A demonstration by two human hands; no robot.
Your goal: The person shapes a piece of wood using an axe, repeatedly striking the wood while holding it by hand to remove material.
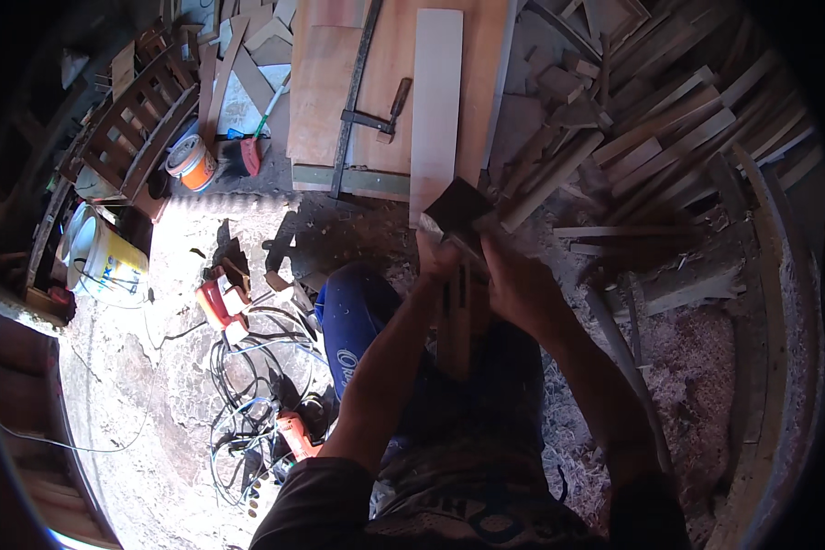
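Note:
A dark, flat, square-cornered piece [458,205], its exact kind hard to make out in the shade, is tilted above my knees. My right hand [522,282] is closed on its near right edge. Below it a slotted wooden piece [454,339] extends toward my lap between my legs. My left hand [437,257] is closed around the upper end of that wood, close under the dark piece; its fingertips are partly hidden. Just beyond my hands a long pale board [437,101] lies on a wooden worktop [339,110].
A bar clamp [367,119] rests on the worktop. Scrap timber [651,137] is piled at the far right. On the left floor are orange power tools [220,307], tangled cables [238,385], a white-yellow bucket [110,261], an orange-white bucket [191,163] and a red brush [250,156].

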